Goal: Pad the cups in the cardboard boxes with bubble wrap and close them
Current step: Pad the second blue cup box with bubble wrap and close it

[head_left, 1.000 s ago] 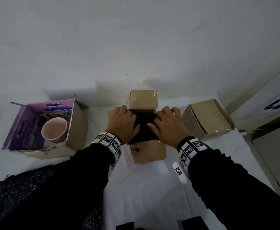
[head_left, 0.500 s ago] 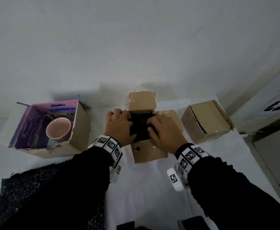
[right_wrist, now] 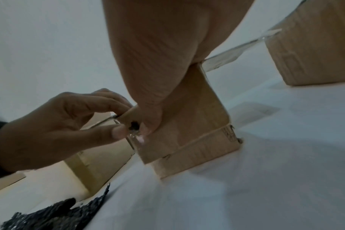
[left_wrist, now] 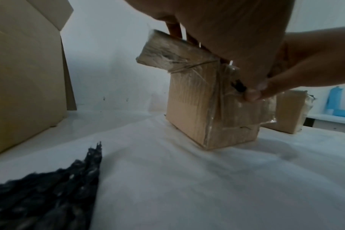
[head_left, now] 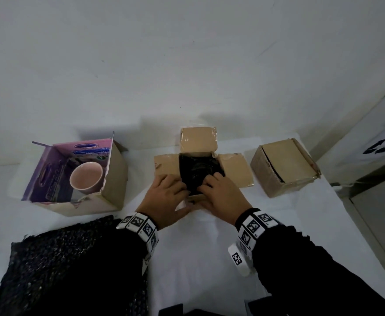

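Now, largest to smallest, as your cameras had it:
Table: it lay white under your forearms and carried every box.
Bubble wrap sheet: a dark sheet sat beside your left sleeve, on the near side of your grip.
Printed box: it stood open well to the left of your grip, purple print on its inner walls.
Closed box: it sat to the right of your grip, apart from it, flaps down.
Middle box: it stood directly under your hands, far and side flaps spread outward, dark bubble wrap padding filling the opening just beyond your fingertips.
Near flap: it hung down the box's front, between your two thumbs.
Pink cup: it rested inside the printed box, mouth up, no wrap on it.
Cup in the middle box: you could not make it out under the padding.
Left hand: you pinched the near flap's top edge, fingers curled over the rim onto the padding, thumb pressed on the flap's outer face.
Right hand: you gripped the same flap just beside your left hand, fingers over the rim, thumb on the outside.
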Tool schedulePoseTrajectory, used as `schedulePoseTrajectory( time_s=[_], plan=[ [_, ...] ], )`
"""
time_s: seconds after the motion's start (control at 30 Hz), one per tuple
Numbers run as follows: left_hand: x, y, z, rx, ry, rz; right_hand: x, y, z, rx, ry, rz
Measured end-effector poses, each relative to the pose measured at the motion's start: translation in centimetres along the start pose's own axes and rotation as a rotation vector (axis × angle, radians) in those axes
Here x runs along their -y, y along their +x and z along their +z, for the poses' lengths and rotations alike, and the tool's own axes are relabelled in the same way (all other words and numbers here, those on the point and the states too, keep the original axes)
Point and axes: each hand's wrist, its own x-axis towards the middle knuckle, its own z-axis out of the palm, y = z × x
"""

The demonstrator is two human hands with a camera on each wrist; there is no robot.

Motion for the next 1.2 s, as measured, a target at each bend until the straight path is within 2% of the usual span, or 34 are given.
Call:
schedulePoseTrajectory(
  time_s=[0.1,0.23,0.37,0.53,0.7,0.77,0.9,1.0,1.2],
  plan=[
    [-0.9,0.0,0.1,-0.025,0.094,-0.093,0.7,-0.3,0.4,-0.024,-0.057,0.042],
    [-1.7,0.3,0.0,0.06,0.173,-0.164,1.2,-0.4,0.2,-0.085,-0.121,0.052],
    [-2.2,0.7,-0.3,0.107,0.169,-0.203,1.3,-0.9,-1.1,-0.098,-0.211,0.151],
    [-2.3,1.3,-0.3,0.193,0.162,-0.216,1.9,-1.7,-1.1,-0.028,-0.201,0.186],
    [-1.7,1.6,-0.1,0.172,0.118,-0.16,3.0,0.1,-1.7,0.115,-0.149,0.359],
    [-1.2,1.4,0.0,0.156,0.085,-0.14,3.2,1.0,-2.5,0.133,-0.064,0.444],
    [-0.7,0.9,0.5,0.108,0.06,-0.126,3.6,2.4,-4.0,-0.008,0.413,0.615],
    [-0.9,0.7,0.9,0.074,0.032,-0.129,3.6,3.1,-3.7,0.127,0.518,0.721],
    [-0.8,0.4,1.2,0.041,0.024,-0.146,2.0,4.8,-4.1,0.368,0.445,0.761]
  ],
)
